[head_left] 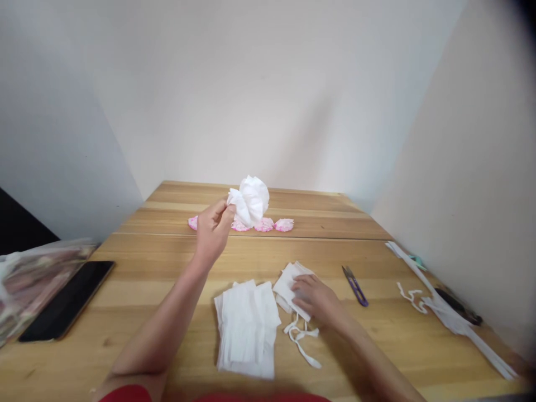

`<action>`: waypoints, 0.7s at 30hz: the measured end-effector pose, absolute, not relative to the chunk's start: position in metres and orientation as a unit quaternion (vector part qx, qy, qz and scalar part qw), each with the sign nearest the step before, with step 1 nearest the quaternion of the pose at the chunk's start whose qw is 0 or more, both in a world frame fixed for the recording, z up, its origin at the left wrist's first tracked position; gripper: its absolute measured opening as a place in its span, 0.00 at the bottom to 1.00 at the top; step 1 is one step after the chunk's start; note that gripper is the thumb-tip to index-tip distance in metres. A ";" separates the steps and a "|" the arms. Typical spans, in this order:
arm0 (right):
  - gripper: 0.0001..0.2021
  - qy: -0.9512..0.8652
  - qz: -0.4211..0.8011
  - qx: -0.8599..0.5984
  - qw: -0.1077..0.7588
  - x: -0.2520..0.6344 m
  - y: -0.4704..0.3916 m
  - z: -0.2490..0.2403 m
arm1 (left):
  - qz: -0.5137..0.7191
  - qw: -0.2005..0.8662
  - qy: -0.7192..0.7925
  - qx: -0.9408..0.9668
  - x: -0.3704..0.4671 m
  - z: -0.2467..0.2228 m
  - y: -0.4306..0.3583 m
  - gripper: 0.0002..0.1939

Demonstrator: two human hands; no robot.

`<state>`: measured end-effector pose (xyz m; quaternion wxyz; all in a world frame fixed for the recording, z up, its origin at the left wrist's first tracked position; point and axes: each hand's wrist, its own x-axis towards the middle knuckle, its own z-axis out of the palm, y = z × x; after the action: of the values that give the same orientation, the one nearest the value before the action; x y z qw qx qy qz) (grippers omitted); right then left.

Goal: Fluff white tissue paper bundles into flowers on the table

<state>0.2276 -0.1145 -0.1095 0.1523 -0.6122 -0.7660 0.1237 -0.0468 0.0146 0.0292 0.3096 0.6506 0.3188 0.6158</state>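
Note:
My left hand (214, 226) is raised over the table and pinches the edge of a fluffy white gathered piece (253, 200). Lower and to the right, my right hand (313, 296) rests with its fingers spread on a small pile of white squares (288, 283). White curled strips (302, 340) lie just below that pile. To its left is a larger stack of white folded sheets (246, 329), which neither hand touches.
Pink-and-white pieces (285, 225) lie in a row at the back. Purple-handled snips (355, 286) lie right of my right hand. A black phone (69, 301) and a plastic bag (37, 279) are at the left; long white strips (452, 312) at the right.

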 end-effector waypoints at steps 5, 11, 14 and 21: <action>0.11 -0.734 0.120 -0.645 0.175 0.234 -0.095 -0.114 | 0.618 0.302 0.314 0.655 -0.048 0.030 0.014 0.13; 0.12 -0.764 0.137 -0.571 0.266 0.190 -0.097 -0.053 | 0.616 0.304 0.317 0.654 -0.047 0.031 0.015 0.12; 0.12 -0.849 0.179 -0.416 0.271 0.144 -0.104 -0.050 | 0.609 0.315 0.307 0.660 -0.047 0.031 0.015 0.12; 0.12 -0.909 0.153 -0.358 0.150 0.108 -0.115 -0.083 | 0.620 0.307 0.322 0.647 -0.049 0.034 0.015 0.11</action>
<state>0.1085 -0.1154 -0.0834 0.1500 -0.3582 -0.9088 0.1525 -0.0489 0.0147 0.0338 0.3075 0.6467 0.3216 0.6195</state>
